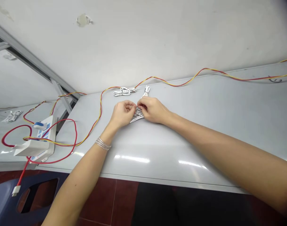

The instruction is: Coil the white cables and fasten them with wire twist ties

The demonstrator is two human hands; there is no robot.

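Close together over the grey tabletop, my left hand (123,113) and my right hand (155,110) meet at a white cable bundle (137,116). Thumb and fingertips of both hands are pinched on a thin dark twist tie (138,108) at the bundle. Fingers cover part of the tie and the cable. Just beyond my right hand, a looped white cable end (146,91) with a dark tie sticks out; whether it belongs to the same bundle, I cannot tell. Behind my left hand lies another tied white cable bundle (124,91).
A red and yellow twisted wire (178,85) runs along the wall. On the left, a white power strip (51,133) holds a white charger (31,148) with a red cable (75,135). A blue chair (7,201) stands below the table's front edge (181,183).
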